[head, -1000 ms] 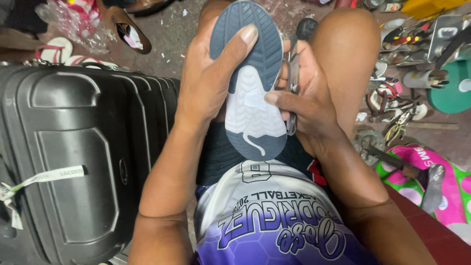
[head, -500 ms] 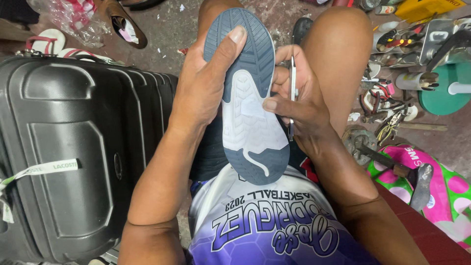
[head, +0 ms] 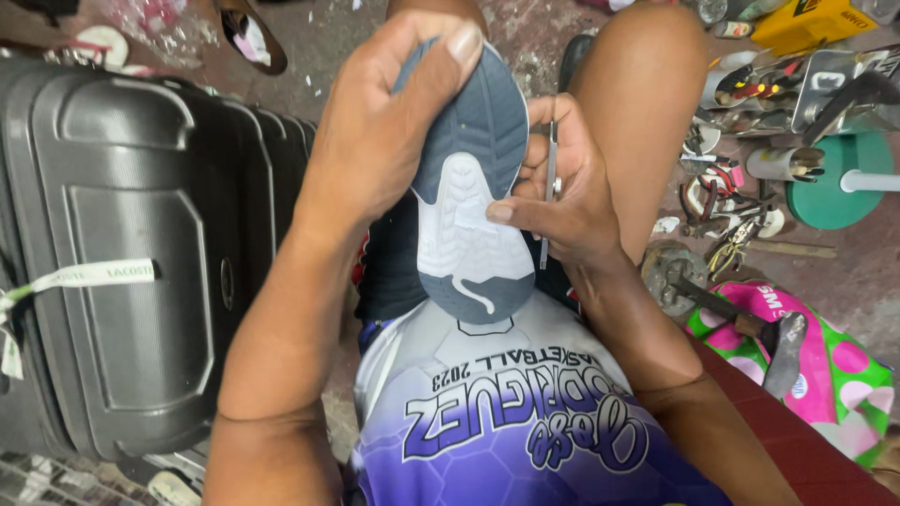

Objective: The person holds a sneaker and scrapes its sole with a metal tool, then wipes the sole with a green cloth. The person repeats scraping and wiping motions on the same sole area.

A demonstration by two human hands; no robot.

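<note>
A sports shoe [head: 472,201] with a blue-grey and white sole lies sole-up on my lap, toe pointing away from me. My left hand [head: 384,122] grips its toe end, thumb laid across the sole. On the shoe's right side, my right hand [head: 562,197] holds a thin metal tool [head: 549,187] upright against the shoe's edge, and its thumb presses on the white middle of the sole. The tool's tip is hidden behind the shoe and my fingers.
A black hard-shell suitcase [head: 122,253] with a white tag stands close on my left. On the floor to the right lie a hammer [head: 750,328] on a pink and green spotted bag [head: 844,375], several small tools, a green round stand [head: 834,187] and a yellow box [head: 806,23].
Shoe and both hands have shifted slightly toward me and lower in view as my head moved. The grip of each hand is the same.
</note>
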